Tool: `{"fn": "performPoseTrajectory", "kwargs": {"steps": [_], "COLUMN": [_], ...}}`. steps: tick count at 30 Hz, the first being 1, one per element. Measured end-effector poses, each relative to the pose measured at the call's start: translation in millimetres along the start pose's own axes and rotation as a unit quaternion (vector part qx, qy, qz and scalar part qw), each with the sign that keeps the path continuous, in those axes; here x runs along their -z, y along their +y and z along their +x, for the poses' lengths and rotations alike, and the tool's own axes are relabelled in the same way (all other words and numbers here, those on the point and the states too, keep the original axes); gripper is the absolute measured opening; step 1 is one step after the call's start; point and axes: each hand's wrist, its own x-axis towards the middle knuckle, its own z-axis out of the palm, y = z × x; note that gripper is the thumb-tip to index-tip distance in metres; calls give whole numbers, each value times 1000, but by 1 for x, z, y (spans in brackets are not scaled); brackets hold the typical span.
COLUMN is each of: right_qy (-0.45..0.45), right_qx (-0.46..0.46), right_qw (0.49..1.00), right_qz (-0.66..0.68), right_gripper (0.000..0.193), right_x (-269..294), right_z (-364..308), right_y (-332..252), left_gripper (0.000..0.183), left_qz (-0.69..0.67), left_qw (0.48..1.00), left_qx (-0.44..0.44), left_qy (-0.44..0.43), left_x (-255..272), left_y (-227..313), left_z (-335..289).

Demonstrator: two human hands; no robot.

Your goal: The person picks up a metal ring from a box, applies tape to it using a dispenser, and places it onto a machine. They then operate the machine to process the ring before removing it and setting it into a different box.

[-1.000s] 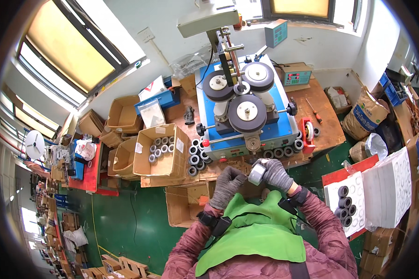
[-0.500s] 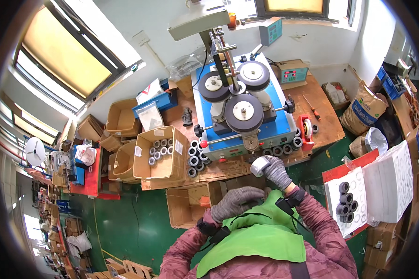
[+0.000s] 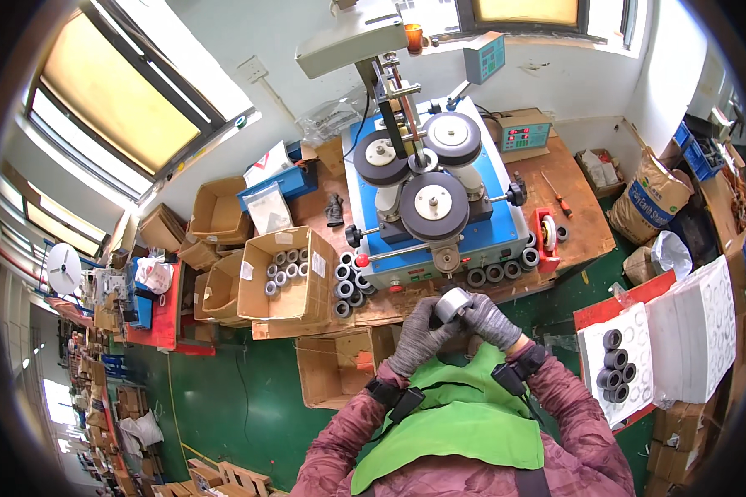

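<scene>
In front of my body, just off the table's front edge, both gloved hands hold a pale grey, thick-walled ring (image 3: 452,306). My left hand (image 3: 421,338) closes on its left side, and my right hand (image 3: 492,321) grips it from the right. Their fingertips are partly hidden behind it. Beyond my hands stands a blue bench machine (image 3: 381,244) with three dark rollers, the nearest roller (image 3: 433,207) facing me. Several dark-sided rings (image 3: 494,272) stand along the machine's front right, and more grey rings (image 3: 344,288) are piled at its left.
Left on the table, a cardboard box (image 3: 261,298) contains several rings. An open carton (image 3: 323,373) sits below the table edge. At the right, black rings (image 3: 615,358) lie on a white foam sheet (image 3: 597,331). A red tape dispenser (image 3: 547,240) and a screwdriver (image 3: 559,197) are beside the machine.
My left hand has risen from beside the apron to the ring and taken hold of it. My right hand has drawn the ring slightly toward me and left.
</scene>
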Motion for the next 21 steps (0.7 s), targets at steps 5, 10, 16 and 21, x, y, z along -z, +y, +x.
{"fn": "performPoseTrajectory", "kwargs": {"steps": [5, 10, 16, 21], "right_qy": [-76, -31, -39, 75], "right_qx": [-143, 124, 201, 298], "right_qw": [987, 983, 938, 881], "right_qz": [7, -134, -278, -359], "right_gripper": [29, 30, 34, 33], "right_x": [47, 48, 42, 30], "right_z": [-5, 8, 5, 4], "right_y": [-32, -58, -46, -11], "left_gripper": [40, 38, 38, 48], "left_qz": [51, 48, 38, 33], "left_qw": [996, 996, 992, 979], "left_qx": [48, 58, 99, 193], "left_qy": [-48, -54, -64, -49], "left_x": [10, 5, -4, -16], "left_y": [-5, -9, 1, -25], "left_z": [-2, 0, 11, 17]}}
